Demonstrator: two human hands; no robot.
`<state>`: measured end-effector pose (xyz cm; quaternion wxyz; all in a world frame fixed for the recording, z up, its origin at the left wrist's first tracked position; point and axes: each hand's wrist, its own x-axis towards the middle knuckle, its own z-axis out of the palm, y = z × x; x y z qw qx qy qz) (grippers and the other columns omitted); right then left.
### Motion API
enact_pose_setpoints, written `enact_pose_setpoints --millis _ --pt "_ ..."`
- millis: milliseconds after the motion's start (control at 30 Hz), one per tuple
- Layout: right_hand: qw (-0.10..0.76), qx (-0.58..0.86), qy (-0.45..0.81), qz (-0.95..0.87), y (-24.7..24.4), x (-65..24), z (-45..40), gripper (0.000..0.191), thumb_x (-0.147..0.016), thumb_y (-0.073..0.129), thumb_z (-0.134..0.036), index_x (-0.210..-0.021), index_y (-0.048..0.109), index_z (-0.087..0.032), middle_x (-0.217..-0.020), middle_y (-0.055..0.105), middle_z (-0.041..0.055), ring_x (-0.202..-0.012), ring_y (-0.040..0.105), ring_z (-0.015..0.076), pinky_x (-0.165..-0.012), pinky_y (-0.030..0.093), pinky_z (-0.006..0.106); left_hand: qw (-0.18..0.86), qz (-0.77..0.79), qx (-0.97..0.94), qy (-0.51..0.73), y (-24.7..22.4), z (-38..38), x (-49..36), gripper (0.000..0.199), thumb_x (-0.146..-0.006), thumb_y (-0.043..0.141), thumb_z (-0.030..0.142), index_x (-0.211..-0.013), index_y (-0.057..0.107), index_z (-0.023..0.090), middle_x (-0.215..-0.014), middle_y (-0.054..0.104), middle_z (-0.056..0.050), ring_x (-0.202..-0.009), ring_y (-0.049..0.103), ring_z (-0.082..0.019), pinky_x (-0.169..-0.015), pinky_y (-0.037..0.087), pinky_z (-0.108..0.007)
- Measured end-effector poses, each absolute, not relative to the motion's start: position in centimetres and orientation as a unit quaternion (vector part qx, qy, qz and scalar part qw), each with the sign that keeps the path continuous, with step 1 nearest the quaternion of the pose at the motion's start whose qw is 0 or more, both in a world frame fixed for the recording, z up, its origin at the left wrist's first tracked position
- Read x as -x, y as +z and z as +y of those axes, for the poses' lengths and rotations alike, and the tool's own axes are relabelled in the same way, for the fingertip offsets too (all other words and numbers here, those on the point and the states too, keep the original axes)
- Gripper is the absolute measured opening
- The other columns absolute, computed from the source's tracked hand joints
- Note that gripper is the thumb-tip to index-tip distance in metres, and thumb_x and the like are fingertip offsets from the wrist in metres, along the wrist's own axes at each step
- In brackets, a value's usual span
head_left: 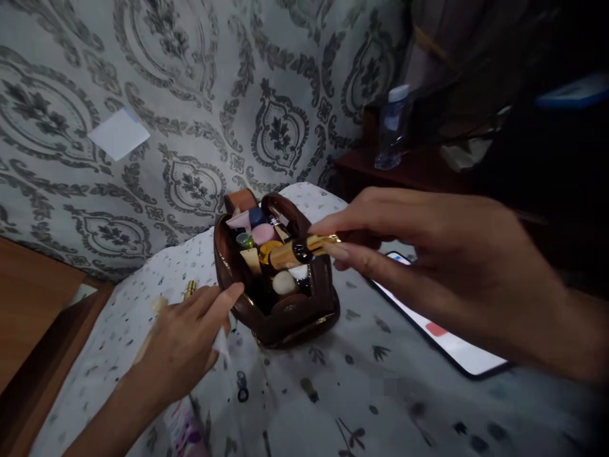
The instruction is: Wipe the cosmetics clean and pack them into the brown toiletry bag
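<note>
A brown zippered makeup bag [280,327] stands unzipped on the bed, packed with several small cosmetics. My right hand [442,266] pinches a gold tube with a black band [290,254], apparently a lipstick, between thumb and fingers. The tube is tilted over the bag's opening, and its far end overlaps the contents. My left hand [185,336] is at the bag's left side, fingertips closed against the rim. Among the contents are a round pink item [263,234], a dark blue cap [257,217] and a round cream-coloured item [284,283].
A lit phone [457,343] lies under my right forearm. A gold-capped item [189,289] and a purple patterned tube [184,431] lie near my left arm. A clear bottle [392,130] stands on a dark red surface [419,171]. Behind the bed [342,393] hangs patterned fabric [200,95].
</note>
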<state>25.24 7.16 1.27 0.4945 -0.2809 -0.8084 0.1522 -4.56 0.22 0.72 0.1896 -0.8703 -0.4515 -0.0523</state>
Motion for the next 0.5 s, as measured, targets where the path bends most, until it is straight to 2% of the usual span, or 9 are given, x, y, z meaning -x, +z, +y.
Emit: enact_pose_setpoints --millis 67,233,400,500 --pt "0.464 0.249 0.158 -0.835 1.3 -23.9 8.7 0.021 -0.098 0.052 -0.028 -0.102 0.072 -0.026 -0.090 0.071 0.0006 -0.077 0.064 0.0155 -0.067 0.049 0.028 0.172 -0.467 0.863 -0.083 0.0 0.0 4.8 0.088 -0.052 0.043 0.006 -0.138 0.043 0.023 -0.081 0.060 -0.002 -0.065 0.056 -0.021 -0.054 0.042 -0.028" --pt "0.354 0.197 0.145 -0.903 2.0 -19.6 11.3 0.019 -0.093 0.055 -0.013 -0.096 0.073 -0.019 -0.089 0.068 0.0009 -0.081 0.062 0.0146 -0.072 0.044 0.027 0.163 -0.467 0.861 -0.120 -0.7 -0.2 4.6 0.075 -0.068 0.040 0.002 -0.140 0.042 0.022 -0.077 0.055 -0.002 -0.062 0.051 -0.018 -0.052 0.037 -0.027" --pt "0.253 0.233 0.149 -0.927 3.1 -16.5 11.8 0.014 -0.091 0.059 -0.011 -0.085 0.071 -0.016 -0.080 0.065 0.0018 -0.074 0.060 0.0146 -0.066 0.038 0.027 0.181 -0.445 0.865 -0.146 -0.3 0.2 3.6 0.063 -0.078 0.035 0.000 -0.136 0.044 0.020 -0.071 0.050 0.000 -0.059 0.049 -0.017 -0.048 0.034 -0.025" --pt "0.225 0.238 0.135 -0.935 3.1 -15.3 11.9 0.013 -0.091 0.058 -0.013 -0.082 0.067 -0.015 -0.077 0.064 0.0027 -0.070 0.057 0.0145 -0.061 0.033 0.027 0.184 -0.447 0.863 -0.150 -0.3 0.1 3.5 0.058 -0.080 0.035 0.000 -0.133 0.046 0.020 -0.071 0.050 0.000 -0.058 0.049 -0.016 -0.048 0.035 -0.025"
